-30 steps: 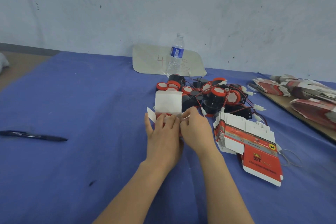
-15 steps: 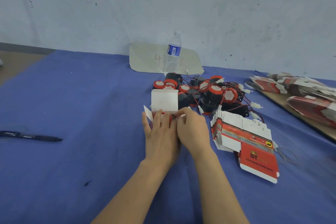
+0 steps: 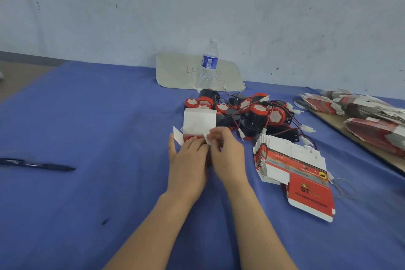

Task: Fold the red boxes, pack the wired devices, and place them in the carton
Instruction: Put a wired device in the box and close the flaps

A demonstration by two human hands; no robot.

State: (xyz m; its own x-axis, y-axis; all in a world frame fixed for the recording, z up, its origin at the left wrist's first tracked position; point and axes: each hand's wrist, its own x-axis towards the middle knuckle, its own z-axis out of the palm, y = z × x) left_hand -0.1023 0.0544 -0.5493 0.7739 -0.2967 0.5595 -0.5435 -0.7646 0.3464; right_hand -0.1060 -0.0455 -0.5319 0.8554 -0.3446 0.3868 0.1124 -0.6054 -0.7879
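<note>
Now that your right hand point(image 3: 228, 155) has taken the small side flap point(image 3: 208, 138) in a pinch, the red box point(image 3: 198, 121) stays under the straight fingers of your left hand point(image 3: 188, 164), nearly ready for closing.

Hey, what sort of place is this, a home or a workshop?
Probably a small packing workshop: a pile of identical wired devices, stacks of flat red boxes, and a left hand and right hand folding one red box on a blue-clothed table.
</note>
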